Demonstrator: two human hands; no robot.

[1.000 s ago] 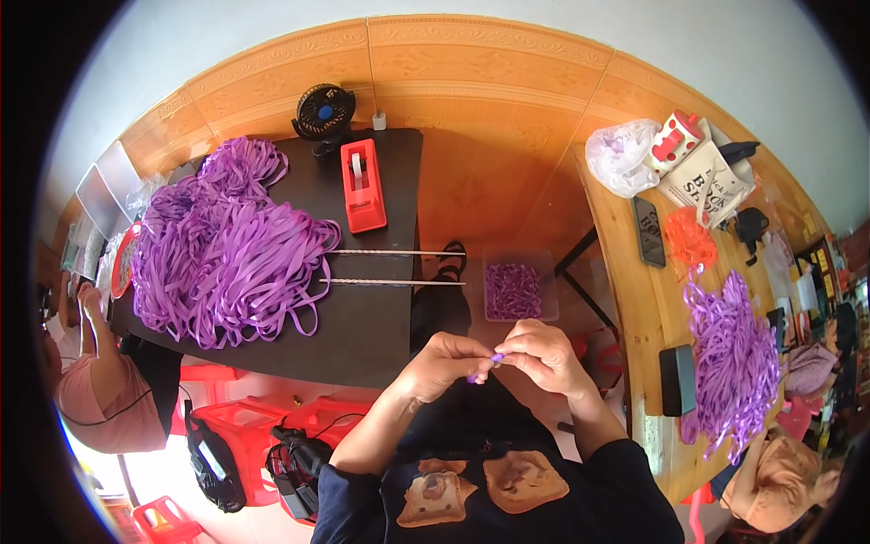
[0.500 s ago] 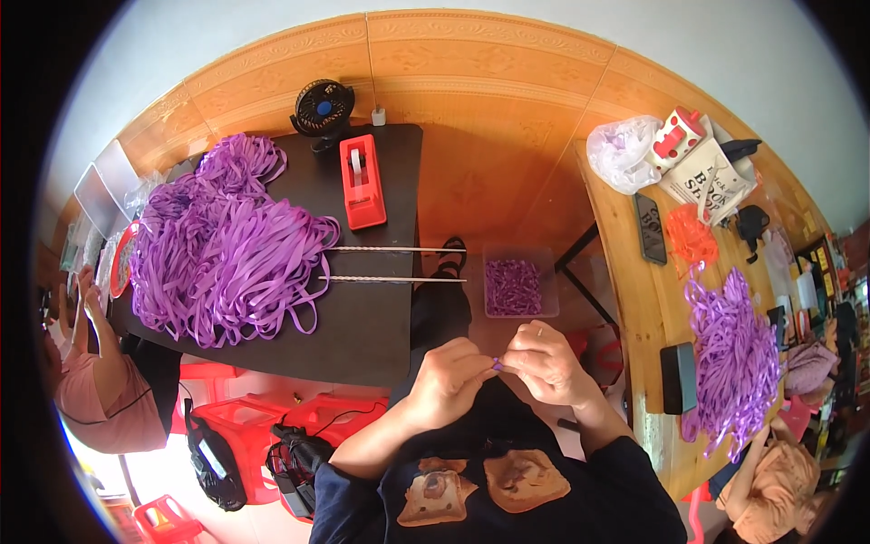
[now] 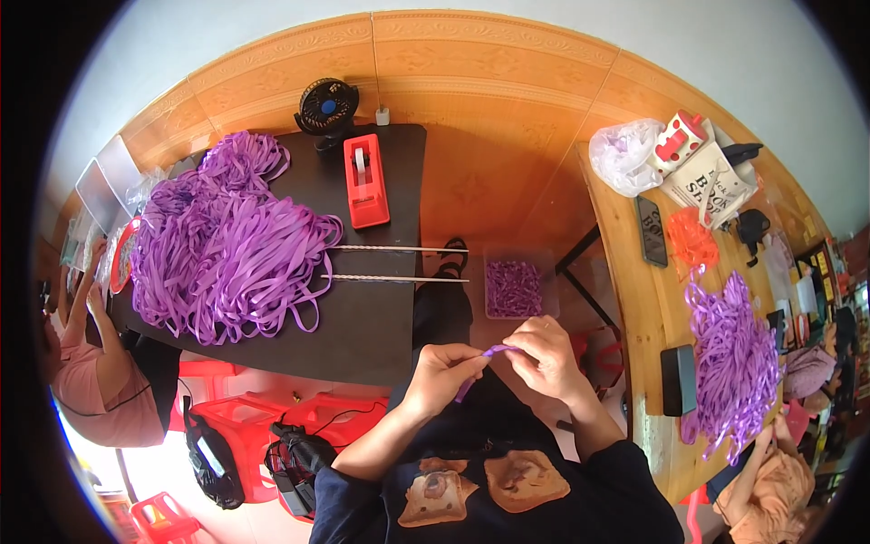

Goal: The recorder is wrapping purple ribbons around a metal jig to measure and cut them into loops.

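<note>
A short length of purple ribbon (image 3: 497,349) stretches between my two hands, above my lap. My left hand (image 3: 444,376) pinches it, and a loose end hangs below those fingers. My right hand (image 3: 544,356) is closed on the other end, the fingertips bent over it. Just past my hands, a clear plastic box (image 3: 550,295) on the floor holds many small purple ribbon pieces (image 3: 514,288). To the left, a big heap of purple ribbon (image 3: 227,245) is spread over the dark table (image 3: 362,335), with two thin twisted rods (image 3: 399,278) reaching out from it past the table edge.
A red tape dispenser (image 3: 366,204) and a black fan (image 3: 326,109) stand on the dark table. On the wooden table (image 3: 648,354) at right lie more purple ribbon (image 3: 734,363), a phone (image 3: 651,231) and bags. Red stools (image 3: 245,435) stand at lower left. Other people sit at both sides.
My hands have moved a little apart, and more of the ribbon now shows between them, with an end hanging below my left fingers. The person at left has shifted their arms.
</note>
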